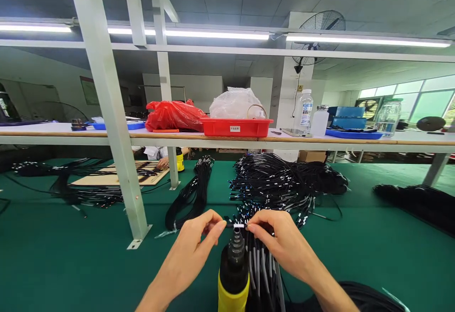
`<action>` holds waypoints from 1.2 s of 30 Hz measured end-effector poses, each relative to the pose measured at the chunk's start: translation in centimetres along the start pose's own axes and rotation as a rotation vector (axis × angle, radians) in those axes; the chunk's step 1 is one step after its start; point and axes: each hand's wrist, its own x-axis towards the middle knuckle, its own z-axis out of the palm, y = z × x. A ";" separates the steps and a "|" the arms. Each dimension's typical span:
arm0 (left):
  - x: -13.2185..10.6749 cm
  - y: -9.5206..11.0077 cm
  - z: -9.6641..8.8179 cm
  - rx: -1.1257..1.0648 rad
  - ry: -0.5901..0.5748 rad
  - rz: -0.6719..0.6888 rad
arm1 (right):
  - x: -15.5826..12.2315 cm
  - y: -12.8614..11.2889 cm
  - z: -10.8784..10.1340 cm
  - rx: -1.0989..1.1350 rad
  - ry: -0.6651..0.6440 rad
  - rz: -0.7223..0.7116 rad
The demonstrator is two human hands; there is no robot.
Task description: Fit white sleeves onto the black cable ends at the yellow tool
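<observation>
My left hand (194,243) and right hand (284,238) pinch thin black cable (230,225); white tubular sleeve (239,225) between them, long axis 9-to-3 o'clock, right nearer; ridged metal nozzle (236,249) at 6.

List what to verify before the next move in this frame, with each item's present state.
1. Left hand gripping the cable: ok, pinched between thumb and finger.
2. Right hand gripping the other side: ok, also pinched.
3. White sleeve between the hands, over the nozzle: ok; contact cannot tell.
4. Yellow tool pointing nozzle up: ok.
5. Tool switched on or off: cannot tell.
6. Cable bundle well away from the tool: not ok, close beside it.
</observation>
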 end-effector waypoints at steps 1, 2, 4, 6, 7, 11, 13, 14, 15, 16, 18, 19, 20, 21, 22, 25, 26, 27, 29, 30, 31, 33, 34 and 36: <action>0.0 -0.1 0.1 0.021 0.003 -0.008 | 0.0 0.0 0.0 0.001 0.001 -0.002; -0.1 -0.2 0.1 0.040 0.010 -0.013 | 0.1 -0.1 0.1 -0.001 0.003 -0.005; -0.1 -0.3 0.2 0.057 0.024 -0.010 | 0.1 0.0 0.2 -0.003 0.006 -0.008; 0.0 -0.3 0.2 0.050 0.027 -0.003 | 0.2 0.1 0.4 -0.003 0.011 -0.009; 0.0 -0.2 0.2 0.047 0.028 0.001 | 0.2 0.1 0.4 -0.004 0.013 -0.009; 0.0 0.0 0.1 0.025 0.035 0.020 | 0.3 0.3 0.4 0.006 0.011 0.002; 0.1 0.0 0.0 0.005 0.030 0.028 | 0.3 0.3 0.4 0.019 0.005 0.007; 0.1 0.0 0.0 -0.003 0.029 0.034 | 0.3 0.2 0.4 0.023 0.005 0.009; 0.2 0.0 0.0 -0.007 0.031 0.038 | 0.4 0.2 0.4 0.026 0.005 0.010; 0.2 -0.1 0.0 -0.009 0.037 0.046 | 0.4 0.2 0.4 0.028 0.008 0.011; 0.2 -0.1 -0.1 -0.007 0.053 0.066 | 0.4 0.2 0.4 0.025 0.016 0.011; 0.2 -0.2 -0.1 -0.004 0.061 0.072 | 0.4 0.2 0.4 0.025 0.017 0.011; 0.1 -0.2 -0.1 0.000 0.067 0.077 | 0.4 0.2 0.5 0.024 0.018 0.013; 0.1 -0.2 -0.1 0.003 0.071 0.079 | 0.3 0.2 0.5 0.023 0.019 0.015; 0.0 -0.2 -0.1 0.005 0.069 0.080 | 0.3 0.2 0.5 0.021 0.019 0.017; -0.1 -0.3 0.0 0.028 0.066 0.075 | 0.2 0.1 0.5 -0.002 0.014 0.016; -0.1 -0.4 0.1 0.044 0.069 0.070 | 0.1 0.0 0.5 -0.016 0.006 0.012; -0.1 -0.4 0.2 0.063 0.075 0.060 | 0.1 0.0 0.5 -0.029 -0.008 0.008; 0.0 -0.6 0.2 0.097 0.083 0.041 | 0.0 -0.2 0.5 -0.043 -0.037 0.005; 0.0 -0.7 0.3 0.107 0.084 0.035 | 0.0 -0.3 0.5 -0.044 -0.048 0.003; 0.1 -0.7 0.3 0.109 0.084 0.033 | 0.1 -0.3 0.5 -0.043 -0.049 0.000; 0.1 -0.8 0.2 0.090 0.081 0.034 | 0.2 -0.4 0.6 -0.036 -0.030 -0.010; 0.1 -0.8 0.1 0.072 0.080 0.036 | 0.3 -0.4 0.7 -0.026 -0.018 -0.016; -0.1 -0.7 0.0 0.026 0.072 0.050 | 0.4 -0.4 0.8 -0.006 0.007 -0.023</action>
